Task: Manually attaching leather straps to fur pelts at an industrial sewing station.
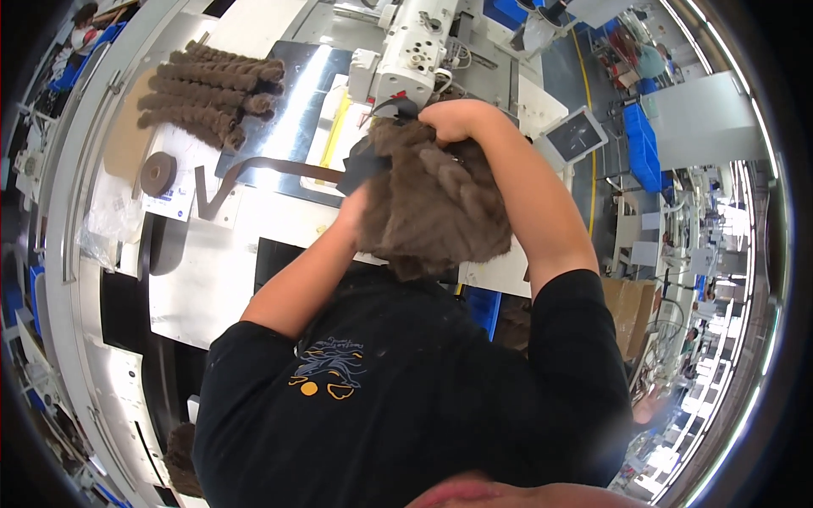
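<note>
A brown plush fur piece [440, 203] lies bunched at the front of a white sewing machine [415, 51], its upper edge close under the machine head. At that edge my right hand [450, 121] is closed, the fingers curled down on the fur beside a dark curved strip [396, 108]. My left hand [354, 206] is against the fur's left side, next to a dark grey piece of cloth [362, 168]; its fingers are hidden. From the left, a flat brown band [284, 165] runs across the table toward the fur.
Several twisted brown fur strips [212, 89] lie at the far left, with a roll of brown tape [158, 174] nearer me. A tablet-like screen [576, 135] stands right of the machine. Beyond it are a blue bin [641, 148] and a cardboard box [628, 317].
</note>
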Demonstrator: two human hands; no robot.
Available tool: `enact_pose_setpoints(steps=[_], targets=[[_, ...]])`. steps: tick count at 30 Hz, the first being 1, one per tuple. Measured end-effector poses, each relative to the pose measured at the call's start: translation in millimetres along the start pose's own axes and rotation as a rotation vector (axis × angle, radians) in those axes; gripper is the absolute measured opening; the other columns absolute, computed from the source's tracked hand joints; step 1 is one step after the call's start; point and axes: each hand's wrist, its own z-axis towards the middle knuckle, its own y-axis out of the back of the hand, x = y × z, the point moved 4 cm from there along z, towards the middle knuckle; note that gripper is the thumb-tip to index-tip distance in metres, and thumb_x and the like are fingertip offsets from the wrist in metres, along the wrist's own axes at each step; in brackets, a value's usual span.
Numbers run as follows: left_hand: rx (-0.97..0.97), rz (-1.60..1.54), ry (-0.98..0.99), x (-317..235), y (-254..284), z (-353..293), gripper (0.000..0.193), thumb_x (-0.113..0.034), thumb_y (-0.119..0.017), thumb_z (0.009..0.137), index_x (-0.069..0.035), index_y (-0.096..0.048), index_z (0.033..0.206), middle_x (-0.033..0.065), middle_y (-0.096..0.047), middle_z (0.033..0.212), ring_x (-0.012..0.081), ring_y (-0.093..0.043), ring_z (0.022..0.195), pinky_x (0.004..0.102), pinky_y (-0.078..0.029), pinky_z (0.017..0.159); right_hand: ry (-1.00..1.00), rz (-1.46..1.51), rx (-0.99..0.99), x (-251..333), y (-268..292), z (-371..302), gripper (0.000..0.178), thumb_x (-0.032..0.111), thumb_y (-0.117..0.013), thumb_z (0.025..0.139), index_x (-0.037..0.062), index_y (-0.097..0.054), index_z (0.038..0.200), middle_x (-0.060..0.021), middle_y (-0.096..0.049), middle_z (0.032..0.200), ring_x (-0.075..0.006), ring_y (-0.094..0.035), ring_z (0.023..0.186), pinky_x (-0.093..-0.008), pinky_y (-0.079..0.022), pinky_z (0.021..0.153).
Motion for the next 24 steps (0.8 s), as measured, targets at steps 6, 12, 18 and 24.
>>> enact_pose_setpoints(steps=[6,12,18,24], targets=[[-0.307,0.253,-0.157,-8.0,-21.0,-3.1,0.056,-0.029,-0.061,0.093,0.004,-0.046,0.136,0.0199,-0.057,0.131,0.0305,-0.059,0.118,0.0445,-0.05,0.099,0.072,-0.085,-0.497,-11.7,-10.3,-12.1,0.042,0.02,-0.073,0.077,0.0033,-0.062,0.114,-0.0168,-0.064,0.118,-0.0363,-0.06,0.112,-0.0446,-0.048,0.093],[-0.509,0.599,-0.119,-5.0,-23.6,-13.6,0.046,-0.001,-0.064,0.08,0.011,-0.049,0.122,0.0204,-0.062,0.113,0.0275,-0.064,0.103,0.0362,-0.054,0.088,-0.112,1.415,-0.939,-104.7,-95.2,-100.9,0.052,0.037,-0.062,0.096,0.0034,-0.053,0.135,-0.0115,-0.06,0.129,-0.021,-0.056,0.122,-0.0367,-0.045,0.103],[-0.489,0.182,0.008,20.0,-47.8,-24.5,0.056,-0.024,-0.064,0.088,0.001,-0.047,0.135,0.0165,-0.059,0.127,0.0286,-0.06,0.116,0.0422,-0.05,0.1,0.093,1.81,-0.68,-67.5,-176.3,-124.9,0.05,0.029,-0.065,0.096,0.0013,-0.052,0.136,-0.0087,-0.061,0.128,-0.0184,-0.055,0.122,-0.0347,-0.046,0.102],[-0.485,0.373,0.021,20.9,-58.2,-17.8,0.058,-0.012,-0.066,0.085,0.002,-0.044,0.136,0.0175,-0.058,0.129,0.0309,-0.057,0.12,0.0435,-0.047,0.103,0.083,1.902,-0.595,-58.7,-160.4,-126.4,0.046,0.018,-0.073,0.089,-0.0038,-0.058,0.126,-0.0135,-0.066,0.117,-0.0217,-0.066,0.104,-0.0353,-0.054,0.091]])
